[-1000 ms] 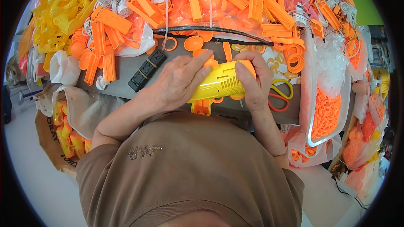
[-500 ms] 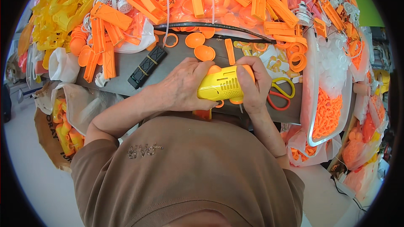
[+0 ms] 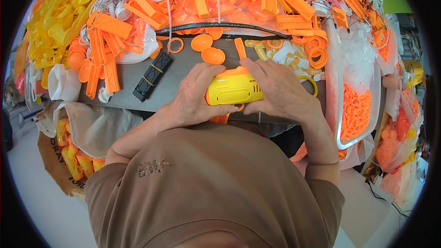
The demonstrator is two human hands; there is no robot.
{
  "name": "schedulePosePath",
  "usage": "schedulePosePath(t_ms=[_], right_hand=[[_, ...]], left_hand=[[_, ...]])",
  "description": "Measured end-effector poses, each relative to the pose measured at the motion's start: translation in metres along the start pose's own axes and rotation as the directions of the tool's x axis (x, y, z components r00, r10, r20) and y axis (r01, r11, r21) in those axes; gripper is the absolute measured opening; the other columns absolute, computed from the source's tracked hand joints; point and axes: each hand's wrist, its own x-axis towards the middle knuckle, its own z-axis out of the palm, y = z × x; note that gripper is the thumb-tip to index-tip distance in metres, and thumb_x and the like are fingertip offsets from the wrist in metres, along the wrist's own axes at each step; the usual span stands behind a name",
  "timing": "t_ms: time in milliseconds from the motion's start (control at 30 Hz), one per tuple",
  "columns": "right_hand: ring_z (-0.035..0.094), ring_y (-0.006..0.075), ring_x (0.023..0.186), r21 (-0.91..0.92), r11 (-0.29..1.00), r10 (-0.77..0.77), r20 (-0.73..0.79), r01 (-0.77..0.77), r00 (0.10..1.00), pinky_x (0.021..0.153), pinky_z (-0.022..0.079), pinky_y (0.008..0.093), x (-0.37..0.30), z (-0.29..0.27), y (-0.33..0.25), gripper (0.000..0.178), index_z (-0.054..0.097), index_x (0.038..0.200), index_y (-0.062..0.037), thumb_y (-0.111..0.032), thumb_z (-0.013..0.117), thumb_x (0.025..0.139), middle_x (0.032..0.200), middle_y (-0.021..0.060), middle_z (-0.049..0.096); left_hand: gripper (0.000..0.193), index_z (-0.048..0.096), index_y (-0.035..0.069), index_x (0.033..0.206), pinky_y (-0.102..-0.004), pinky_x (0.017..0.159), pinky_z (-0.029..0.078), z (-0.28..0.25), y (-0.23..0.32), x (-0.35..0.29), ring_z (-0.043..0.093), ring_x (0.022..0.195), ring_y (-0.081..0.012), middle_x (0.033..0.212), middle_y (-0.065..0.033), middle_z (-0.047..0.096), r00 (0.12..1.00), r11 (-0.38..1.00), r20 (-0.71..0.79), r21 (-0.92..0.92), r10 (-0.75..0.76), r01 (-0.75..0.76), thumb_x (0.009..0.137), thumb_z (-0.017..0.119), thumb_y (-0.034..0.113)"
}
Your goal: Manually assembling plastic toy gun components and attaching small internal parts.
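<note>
A yellow plastic toy housing (image 3: 234, 89) with orange edges and slotted vents lies sideways between my hands, just over the near part of the table. My left hand (image 3: 195, 94) grips its left end, thumb along the lower edge. Wrapped around the right end is my right hand (image 3: 280, 87), fingers over the top and thumb underneath. Below the housing an orange piece (image 3: 220, 118) shows in part. Beyond it lie two round orange cups (image 3: 213, 56) and a narrow orange strip (image 3: 240, 48). A yellow scissors handle (image 3: 312, 85) peeks out beside my right hand.
A black block with a rubber band (image 3: 151, 77) lies on the grey table (image 3: 177, 71). Orange and yellow parts (image 3: 110, 25) pile up along the back. At right stands a clear bin (image 3: 339, 124) of small orange pieces; at lower left, a paper bag (image 3: 57, 165) holds yellow-orange housings.
The housing has turned in my hands and shows a different part of its side. My right hand has shifted over its right end, now hiding the scissors' red handle. The view has shifted slightly.
</note>
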Motion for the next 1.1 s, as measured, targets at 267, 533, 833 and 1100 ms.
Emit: schedulePosePath(t_ms=[267,533,833,1100], right_hand=[[0.055,0.0312,0.076,0.008,0.996,-0.089,-0.045,0.090,0.995,0.065,0.045,0.0401,-0.004,0.018,0.008,0.068,0.044,0.111,-0.0001,-0.028,0.077,0.058,0.085,0.0145,0.051],[0.057,0.0344,0.082,0.012,1.000,0.018,-0.017,-0.018,1.000,0.070,0.047,0.0416,-0.001,0.013,0.010,0.072,0.043,0.113,0.0004,-0.028,0.079,0.059,0.092,0.0178,0.055],[0.053,0.0361,0.099,0.121,0.985,0.143,-0.174,-0.123,0.974,0.084,0.045,0.0408,0.000,0.028,-0.005,0.073,0.044,0.124,0.0013,-0.030,0.077,0.067,0.109,0.0197,0.053],[0.056,0.0266,0.097,0.277,0.935,0.318,-0.385,-0.220,0.867,0.082,0.047,0.0356,-0.026,0.045,-0.006,0.055,0.046,0.126,-0.0009,-0.019,0.068,0.079,0.116,0.0169,0.051]], left_hand=[[0.064,0.054,-0.003,0.102,-0.0383,0.068,0.048,0.008,-0.009,-0.001,0.058,0.077,-0.0324,0.090,-0.0174,0.058,0.992,0.991,-0.040,-0.048,0.120,-0.122,0.055,0.086,0.026],[0.067,0.053,-0.002,0.109,-0.0362,0.072,0.049,0.004,-0.016,0.002,0.060,0.083,-0.0294,0.096,-0.0165,0.059,1.000,0.991,-0.025,-0.137,-0.011,0.008,0.056,0.086,0.021],[0.064,0.052,-0.001,0.114,-0.0318,0.082,0.047,-0.011,-0.027,-0.007,0.060,0.095,-0.0226,0.104,-0.0127,0.059,0.978,0.947,-0.022,-0.257,-0.206,0.194,0.062,0.084,0.018],[0.066,0.050,-0.003,0.119,-0.0316,0.086,0.047,-0.010,-0.033,-0.016,0.058,0.099,-0.0205,0.107,-0.0141,0.058,0.936,0.911,-0.070,-0.265,-0.346,0.317,0.067,0.082,0.021]])
